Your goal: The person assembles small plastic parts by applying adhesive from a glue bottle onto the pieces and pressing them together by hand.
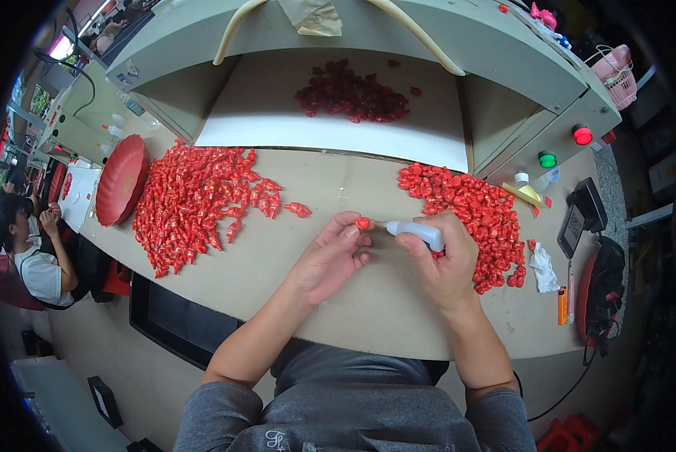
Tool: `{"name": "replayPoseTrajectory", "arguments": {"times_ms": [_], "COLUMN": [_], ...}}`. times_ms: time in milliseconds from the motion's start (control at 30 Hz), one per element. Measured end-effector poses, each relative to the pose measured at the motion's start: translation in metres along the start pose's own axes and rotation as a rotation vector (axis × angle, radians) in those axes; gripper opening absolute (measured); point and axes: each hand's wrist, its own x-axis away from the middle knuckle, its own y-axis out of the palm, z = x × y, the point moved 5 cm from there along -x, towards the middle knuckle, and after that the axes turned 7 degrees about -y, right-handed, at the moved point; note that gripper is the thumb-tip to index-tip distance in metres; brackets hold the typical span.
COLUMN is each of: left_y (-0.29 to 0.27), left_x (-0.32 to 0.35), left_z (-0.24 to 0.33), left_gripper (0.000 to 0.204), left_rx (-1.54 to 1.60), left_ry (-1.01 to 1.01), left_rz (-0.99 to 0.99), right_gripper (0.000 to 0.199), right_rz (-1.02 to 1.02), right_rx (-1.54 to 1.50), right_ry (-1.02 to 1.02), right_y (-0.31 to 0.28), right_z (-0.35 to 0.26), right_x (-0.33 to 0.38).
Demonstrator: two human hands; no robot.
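Note:
Between the fingertips of my left hand [324,258] is a small round red plastic piece [363,224]. My right hand [449,260] is closed around a translucent squeeze bottle [417,232], held nearly level. Its thin nozzle points left and is at or very close to the red piece; whether they touch I cannot tell. A bit of red shows under the fingers of my right hand, too hidden to name. To the left lies a wide pile of small shiny red figures [195,200], and to the right a heap of small red pieces [477,218].
Ahead is a grey cabinet [503,68] with a white-floored opening holding more red pieces [353,94]. A red basin [122,181] stands at the left. On the right lie a crumpled tissue [543,267], an orange lighter [562,305] and a black pouch [603,290]. Another person [40,252] sits far left.

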Motion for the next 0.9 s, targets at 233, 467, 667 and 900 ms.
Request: {"name": "replayPoseTrajectory", "arguments": {"times_ms": [233, 467, 667, 900], "left_y": [0.0, -0.002, -0.006, -0.008], "left_x": [0.0, -0.001, -0.002, -0.001], "left_z": [0.001, 0.002, 0.004, 0.015], "left_gripper": [0.025, 0.022, 0.024, 0.014], "left_rx": [0.012, 0.002, 0.017, 0.079], "left_ry": [0.006, 0.04, 0.069, 0.096], "left_rz": [0.035, 0.065, 0.086, 0.083], "right_gripper": [0.029, 0.029, 0.023, 0.016], "right_rz": [0.004, 0.0, -0.029, 0.035], "right_rx": [-0.001, -0.003, -0.073, -0.559], "right_ry": [-0.002, -0.005, 0.082, 0.564], "right_y": [0.0, 0.0, -0.002, -0.014], "right_z": [0.0, 0.0, -0.001, 0.029], "right_x": [0.0, 0.0, -0.004, -0.014]}}
